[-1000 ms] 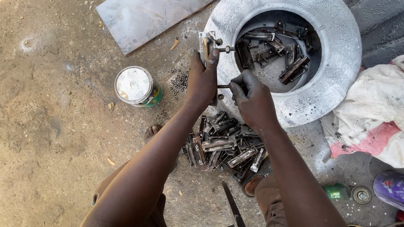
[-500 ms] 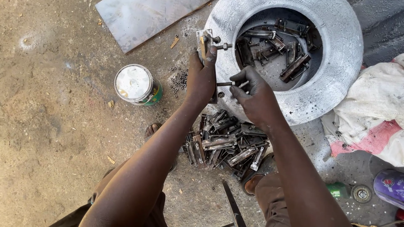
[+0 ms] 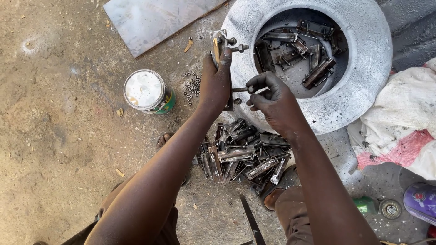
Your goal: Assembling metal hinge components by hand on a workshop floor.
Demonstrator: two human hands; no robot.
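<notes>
My left hand [image 3: 217, 81] grips an upright metal bracket [image 3: 220, 41] with bolts sticking out of its top and bottom. My right hand [image 3: 271, 100] pinches the lower bolt [image 3: 242, 89] of that bracket with its fingertips. Both hands hover over the near rim of a large silver-painted ring-shaped tub [image 3: 368, 77]. Inside the tub lie several dark metal brackets [image 3: 295, 50]. Under my forearms a pile of similar metal brackets [image 3: 245, 154] rests on the ground.
A white-lidded tin can [image 3: 147, 90] stands left of my hands, with small nuts [image 3: 192, 85] scattered beside it. A flat metal sheet [image 3: 154, 20] lies at the top. White and red cloth [image 3: 399, 131] is at right; a green item [image 3: 366, 205] and purple can [image 3: 420, 202] lie below.
The bracket and both hands have stayed in nearly the same place; my right fingers have shifted slightly on the lower bolt.
</notes>
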